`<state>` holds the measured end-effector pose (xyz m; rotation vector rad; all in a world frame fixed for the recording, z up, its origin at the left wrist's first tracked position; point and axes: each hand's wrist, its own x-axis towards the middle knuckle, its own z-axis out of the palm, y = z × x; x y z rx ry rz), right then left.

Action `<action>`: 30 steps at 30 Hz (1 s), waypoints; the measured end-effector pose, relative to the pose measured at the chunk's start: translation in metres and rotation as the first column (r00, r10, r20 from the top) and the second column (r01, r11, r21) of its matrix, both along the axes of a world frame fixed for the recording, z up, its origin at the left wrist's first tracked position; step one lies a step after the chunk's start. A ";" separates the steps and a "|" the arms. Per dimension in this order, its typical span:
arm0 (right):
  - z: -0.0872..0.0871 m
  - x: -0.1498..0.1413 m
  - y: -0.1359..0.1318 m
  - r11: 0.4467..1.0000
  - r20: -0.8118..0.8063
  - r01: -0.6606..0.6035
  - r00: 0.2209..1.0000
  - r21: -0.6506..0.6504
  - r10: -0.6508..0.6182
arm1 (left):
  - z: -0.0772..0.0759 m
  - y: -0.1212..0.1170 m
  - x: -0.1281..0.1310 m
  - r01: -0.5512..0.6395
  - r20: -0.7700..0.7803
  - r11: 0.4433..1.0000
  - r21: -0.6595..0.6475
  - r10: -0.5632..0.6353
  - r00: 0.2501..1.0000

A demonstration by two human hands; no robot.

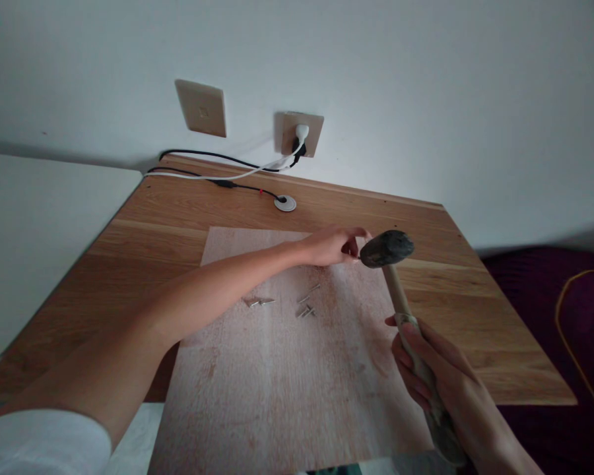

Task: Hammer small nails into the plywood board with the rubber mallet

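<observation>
In my right hand point(428, 369) is a hammer point(398, 290), gripped round its worn wooden handle. Its dark, rough head point(387, 249) is raised beside the fingertips of my left hand point(331, 246). The left fingers are pinched together near the far right corner of a pale wooden board point(277, 382). They seem to hold a nail, mostly hidden by the fingers and the hammer head. Several loose nails point(307, 310) lie on the board below my left wrist, and a few more nails point(261, 303) lie further left, close to the forearm.
The board rests on a brown wooden tabletop point(426, 316) against a white wall. Cables point(218, 177) run along the back edge to a wall socket point(287, 135) and a round cable hole point(285, 203). Dark purple fabric point(529, 290) is at the right.
</observation>
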<state>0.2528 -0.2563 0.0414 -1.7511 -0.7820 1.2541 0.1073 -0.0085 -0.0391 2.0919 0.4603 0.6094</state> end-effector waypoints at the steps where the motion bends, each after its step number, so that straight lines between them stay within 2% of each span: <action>1: -0.001 0.000 0.000 1.000 0.001 -0.003 1.000 -0.009 0.003 | 0.001 0.000 0.000 -0.002 0.002 1.000 0.007 0.002 1.000; 16: -0.005 0.012 -0.001 0.999 0.024 -0.034 0.999 -0.039 0.035 | 0.005 -0.002 -0.002 -0.005 -0.019 1.000 0.007 0.005 1.000; 23: -0.001 0.010 0.000 1.000 0.045 -0.022 0.999 -0.002 0.022 | 0.005 -0.002 -0.002 0.005 -0.014 1.000 0.015 -0.005 1.000; 30: -0.006 0.014 0.001 0.999 0.044 -0.039 0.998 -0.003 0.039 | 0.009 -0.004 -0.002 -0.008 -0.041 0.999 0.045 0.009 0.999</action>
